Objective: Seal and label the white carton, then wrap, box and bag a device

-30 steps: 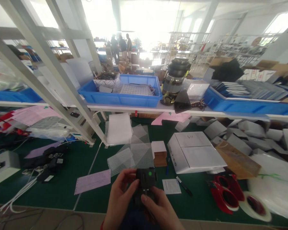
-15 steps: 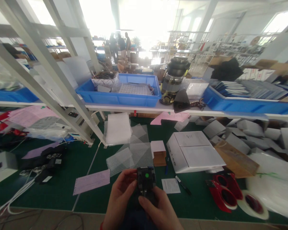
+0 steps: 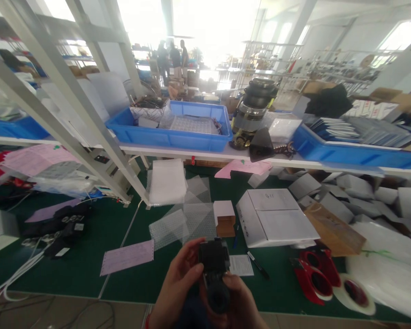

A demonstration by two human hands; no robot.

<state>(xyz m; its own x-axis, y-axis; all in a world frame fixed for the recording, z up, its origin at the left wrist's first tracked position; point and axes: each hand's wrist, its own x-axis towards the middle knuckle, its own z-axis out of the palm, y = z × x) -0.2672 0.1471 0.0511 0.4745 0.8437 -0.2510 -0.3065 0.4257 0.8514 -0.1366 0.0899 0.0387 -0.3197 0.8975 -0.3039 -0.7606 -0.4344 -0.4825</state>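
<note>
Both of my hands hold a small black device point(image 3: 214, 269) just above the near edge of the green table point(image 3: 89, 237). My left hand point(image 3: 178, 285) grips its left side with fingers curled around it. From the lower right, my right hand point(image 3: 241, 304) wraps its bottom part. The device has a boxy top and a rounded lower end that faces me. Just beyond it on the table lie clear bubble-wrap sheets point(image 3: 188, 219) and a small white and brown box point(image 3: 225, 218).
A flat white box point(image 3: 277, 217), a pen point(image 3: 258, 265), a paper slip point(image 3: 241, 265) and red tape dispensers point(image 3: 315, 278) lie to the right. A pink form point(image 3: 126, 257) and black parts point(image 3: 60, 228) lie left. Blue bins point(image 3: 171, 132) sit on the shelf above.
The device has been turned in my hands: its green dot no longer shows and the rounded end now faces me. Both hands shifted slightly right.
</note>
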